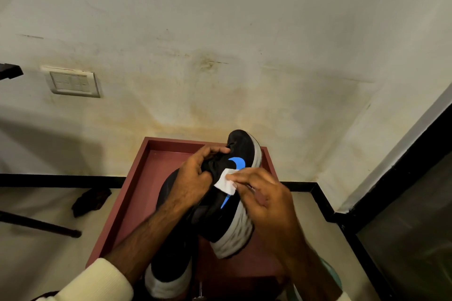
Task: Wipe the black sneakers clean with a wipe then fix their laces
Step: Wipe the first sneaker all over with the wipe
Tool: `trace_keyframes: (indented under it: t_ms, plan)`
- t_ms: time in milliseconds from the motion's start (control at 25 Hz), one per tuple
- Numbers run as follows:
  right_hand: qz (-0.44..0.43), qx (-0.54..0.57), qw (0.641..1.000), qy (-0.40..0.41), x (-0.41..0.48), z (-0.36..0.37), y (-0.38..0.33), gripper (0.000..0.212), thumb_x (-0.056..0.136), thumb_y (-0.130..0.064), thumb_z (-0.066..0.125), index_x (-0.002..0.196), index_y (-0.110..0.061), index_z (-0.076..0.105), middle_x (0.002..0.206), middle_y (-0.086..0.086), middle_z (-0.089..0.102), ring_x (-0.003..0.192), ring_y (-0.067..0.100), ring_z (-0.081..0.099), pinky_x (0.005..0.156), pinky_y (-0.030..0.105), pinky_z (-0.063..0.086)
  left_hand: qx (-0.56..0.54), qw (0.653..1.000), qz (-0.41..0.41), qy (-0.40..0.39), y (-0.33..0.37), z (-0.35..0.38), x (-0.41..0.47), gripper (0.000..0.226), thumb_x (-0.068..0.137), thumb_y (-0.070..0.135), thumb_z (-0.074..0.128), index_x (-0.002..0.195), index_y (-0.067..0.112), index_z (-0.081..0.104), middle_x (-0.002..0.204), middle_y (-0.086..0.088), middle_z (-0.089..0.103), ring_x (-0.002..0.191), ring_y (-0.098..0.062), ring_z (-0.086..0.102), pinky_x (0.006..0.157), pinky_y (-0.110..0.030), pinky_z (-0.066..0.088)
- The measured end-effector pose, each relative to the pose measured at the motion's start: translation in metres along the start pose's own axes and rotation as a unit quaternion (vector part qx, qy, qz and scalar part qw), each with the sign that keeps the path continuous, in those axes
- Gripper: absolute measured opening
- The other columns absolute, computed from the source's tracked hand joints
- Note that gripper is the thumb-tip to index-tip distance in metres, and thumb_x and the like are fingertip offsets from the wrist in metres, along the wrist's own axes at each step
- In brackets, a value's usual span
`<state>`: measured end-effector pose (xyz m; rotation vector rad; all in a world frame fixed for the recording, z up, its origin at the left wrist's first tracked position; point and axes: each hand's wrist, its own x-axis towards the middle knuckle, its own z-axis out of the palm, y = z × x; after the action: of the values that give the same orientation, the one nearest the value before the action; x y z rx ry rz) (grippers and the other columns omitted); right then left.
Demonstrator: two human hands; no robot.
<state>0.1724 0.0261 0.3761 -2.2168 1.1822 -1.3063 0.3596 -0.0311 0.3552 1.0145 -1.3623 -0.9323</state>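
Note:
A black sneaker (pixel 241 151) with a blue logo and a thick white sole is tilted on its side above a maroon tray (pixel 149 171). My left hand (pixel 195 176) grips its upper around the lace area. My right hand (pixel 264 198) pinches a small folded white wipe (pixel 225 182) and presses it against the sneaker's side over the blue logo. A second black sneaker (pixel 171 259) with a white heel lies lower in the tray, partly hidden by my left forearm.
The tray stands against a stained cream wall with a switch plate (pixel 73 83). A dark crumpled cloth (pixel 91 200) lies on the floor at left, near a dark rod (pixel 39 223). A black-framed glass panel (pixel 415 215) is at right.

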Motion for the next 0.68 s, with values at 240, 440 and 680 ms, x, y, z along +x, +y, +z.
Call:
trace_keyframes:
  t_ms: [240, 440, 680]
  plan:
    - [-0.097, -0.022, 0.993, -0.070, -0.015, 0.001, -0.006, 0.022, 0.101, -0.007, 0.068, 0.117, -0.016, 0.080, 0.118, -0.007, 0.071, 0.118, 0.009, 0.066, 0.099, 0.031, 0.056, 0.032, 0.999, -0.039, -0.013, 0.001, -0.008, -0.006, 0.068, 0.071, -0.001, 0.054, 0.130, 0.029, 0.069, 0.126, 0.008, 0.073, 0.120, -0.009, 0.068, 0.103, -0.041, 0.055]
    - [0.036, -0.069, 0.994, 0.079, 0.012, -0.009, 0.014, 0.023, 0.101, -0.003, 0.066, 0.115, -0.015, 0.079, 0.118, -0.007, 0.070, 0.116, 0.009, 0.065, 0.101, 0.036, 0.055, 0.108, 0.993, -0.002, -0.049, 0.013, 0.004, -0.017, 0.075, 0.075, -0.020, 0.049, 0.128, 0.028, 0.072, 0.124, 0.015, 0.073, 0.119, 0.003, 0.065, 0.105, -0.029, 0.053]
    - [-0.027, -0.139, 0.989, 0.033, 0.011, -0.019, 0.024, 0.030, 0.097, 0.004, 0.068, 0.117, -0.016, 0.079, 0.121, -0.005, 0.073, 0.116, 0.014, 0.065, 0.101, 0.035, 0.054, 0.075, 0.995, -0.003, -0.064, 0.007, -0.002, -0.015, 0.071, 0.078, -0.021, 0.053, 0.126, 0.027, 0.073, 0.125, 0.010, 0.074, 0.123, -0.009, 0.066, 0.110, -0.042, 0.050]
